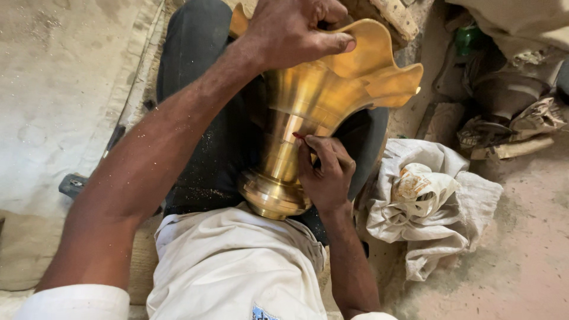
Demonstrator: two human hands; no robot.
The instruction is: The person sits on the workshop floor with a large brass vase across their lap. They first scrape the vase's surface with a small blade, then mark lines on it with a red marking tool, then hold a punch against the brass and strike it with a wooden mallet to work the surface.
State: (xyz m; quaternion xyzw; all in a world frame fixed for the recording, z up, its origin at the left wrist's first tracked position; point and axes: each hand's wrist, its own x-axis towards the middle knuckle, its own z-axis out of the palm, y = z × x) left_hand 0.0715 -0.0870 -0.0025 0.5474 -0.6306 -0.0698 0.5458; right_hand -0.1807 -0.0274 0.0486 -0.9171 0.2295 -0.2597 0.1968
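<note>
1. This is a small metalworker's workshop with the work done on the floor: the person sits on a dusty concrete floor (53,89), legs stretched toward 12 o'clock.
2. A polished brass vase (308,112) with a fluted rim lies across the lap, and fine metal filings speckle the dark trousers (207,148).
3. At 3 o'clock lie crumpled dirty cloth sacks (432,201).
4. At 1 to 2 o'clock sits a heap of grimy scrap and rags (510,101).

Left hand (296,26) knuckles cut by top edge; red tool (299,136) mostly hidden.
</note>
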